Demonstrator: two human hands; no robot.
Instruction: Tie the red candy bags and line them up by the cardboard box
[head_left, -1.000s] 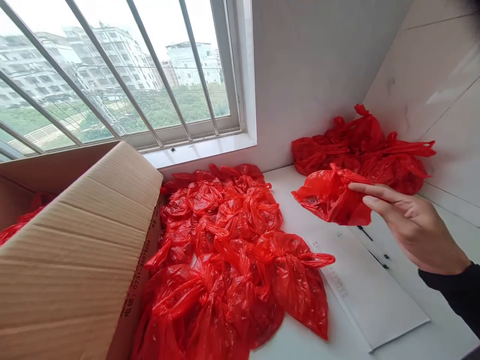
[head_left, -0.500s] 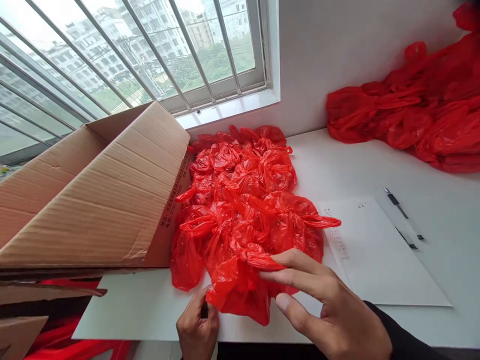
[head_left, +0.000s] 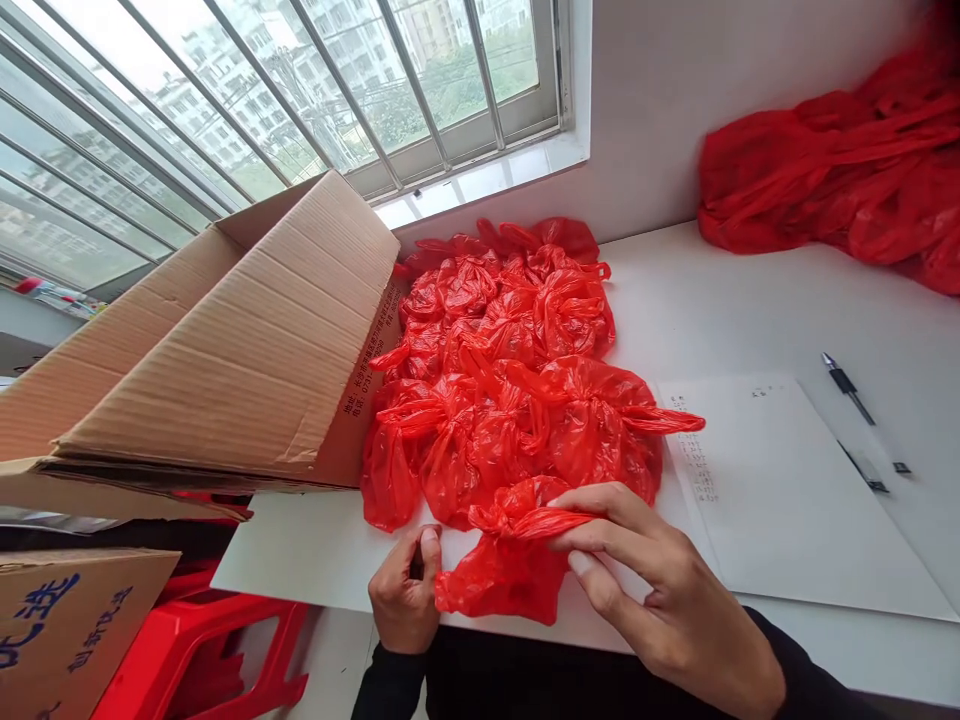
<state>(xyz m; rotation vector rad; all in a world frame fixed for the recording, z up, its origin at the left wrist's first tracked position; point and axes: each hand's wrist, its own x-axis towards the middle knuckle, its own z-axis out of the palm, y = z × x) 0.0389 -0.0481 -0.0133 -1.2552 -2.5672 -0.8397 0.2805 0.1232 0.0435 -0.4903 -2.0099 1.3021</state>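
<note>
Currently the right hand (head_left: 664, 595) holds a knotted red bag (head_left: 504, 575), contents indistinct.

A thin, shiny red plastic bag (head_left: 499, 580) is hanging at six o'clock in the view, its neck bunching into a crumpled knot on top. A twisted end is stretching from the knot toward three o'clock. Below, the see-through body is sagging, one corner pointing toward eight o'clock and another toward four.
</note>
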